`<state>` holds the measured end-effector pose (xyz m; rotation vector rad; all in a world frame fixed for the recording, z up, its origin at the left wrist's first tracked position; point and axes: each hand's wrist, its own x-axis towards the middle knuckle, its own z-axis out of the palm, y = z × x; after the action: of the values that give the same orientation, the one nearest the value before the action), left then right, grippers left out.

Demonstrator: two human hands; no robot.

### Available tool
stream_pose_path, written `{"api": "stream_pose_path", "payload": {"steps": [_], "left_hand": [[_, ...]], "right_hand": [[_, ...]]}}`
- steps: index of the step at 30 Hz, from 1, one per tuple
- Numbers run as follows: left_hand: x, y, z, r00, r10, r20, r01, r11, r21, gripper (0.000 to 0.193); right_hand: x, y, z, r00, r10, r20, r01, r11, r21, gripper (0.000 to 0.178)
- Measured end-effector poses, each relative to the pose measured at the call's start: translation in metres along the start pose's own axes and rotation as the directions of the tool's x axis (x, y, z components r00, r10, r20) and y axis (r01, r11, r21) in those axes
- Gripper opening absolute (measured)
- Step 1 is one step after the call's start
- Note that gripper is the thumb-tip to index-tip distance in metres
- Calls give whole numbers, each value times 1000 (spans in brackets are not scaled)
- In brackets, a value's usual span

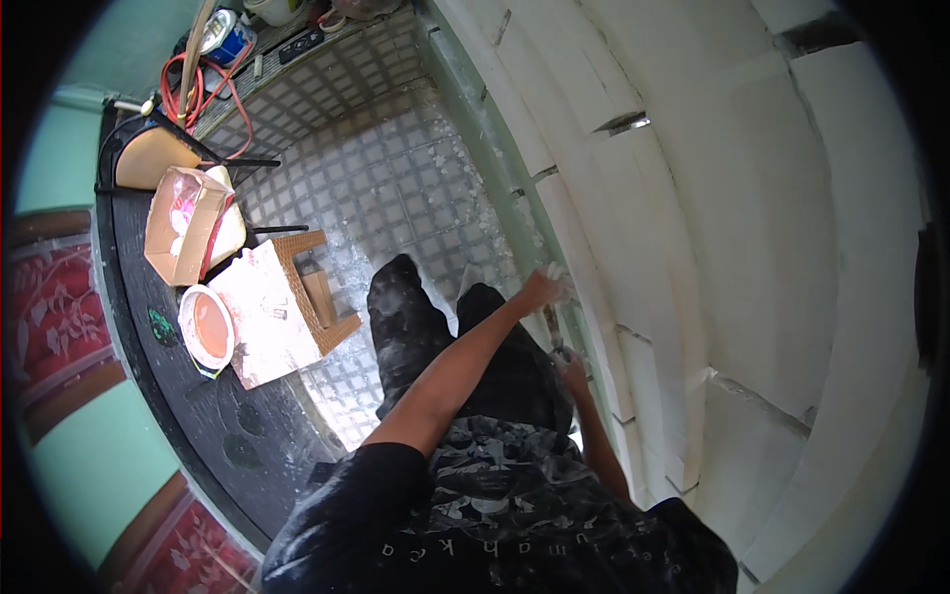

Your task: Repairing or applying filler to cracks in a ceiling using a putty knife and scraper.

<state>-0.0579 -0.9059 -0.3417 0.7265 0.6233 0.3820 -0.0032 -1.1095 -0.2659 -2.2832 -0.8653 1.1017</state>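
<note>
I stand on a dusty tiled floor (pixel 396 178) beside a white wall (pixel 712 247). My left hand (pixel 542 290) reaches low to the wall's green base strip (pixel 495 148) and is closed on something small and white; I cannot tell what it is. Just below it, my right hand (pixel 572 369) is against the same strip, gripping a thin tool (pixel 555 332) that points up toward the left hand. My dark, dust-marked trousers (pixel 406 317) fill the space under both arms.
A black table (pixel 198 416) on the left carries an open cardboard box (pixel 183 223), a white bowl (pixel 206 327) and a sheet of paper (pixel 262 312). A wicker stool (pixel 317 292) stands next to it. A red cable (pixel 198 94) and a can (pixel 226 38) lie further off.
</note>
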Motion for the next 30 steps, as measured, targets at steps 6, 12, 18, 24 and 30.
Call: {"api": "stream_pose_path", "payload": {"steps": [6, 12, 18, 24, 30], "left_hand": [[-36, 71, -13, 974, 104, -200, 54, 755, 654, 38], [-96, 95, -17, 955, 270, 121, -207, 317, 925, 52], [-160, 75, -40, 987, 156, -31, -25, 341, 940, 51], [-205, 21, -52, 980, 189, -68, -25, 451, 892, 46], [-217, -40, -48, 949, 258, -179, 2, 566, 825, 42]], "right_hand": [[-34, -25, 15, 988, 130, -88, -119, 986, 115, 43], [-86, 29, 59, 972, 204, -117, -157, 933, 323, 43], [-150, 41, 75, 960, 279, -24, -269, 941, 207, 45], [-212, 29, 68, 974, 204, -100, -214, 973, -92, 31], [-273, 95, 63, 963, 10, -268, -55, 985, -162, 34]]}}
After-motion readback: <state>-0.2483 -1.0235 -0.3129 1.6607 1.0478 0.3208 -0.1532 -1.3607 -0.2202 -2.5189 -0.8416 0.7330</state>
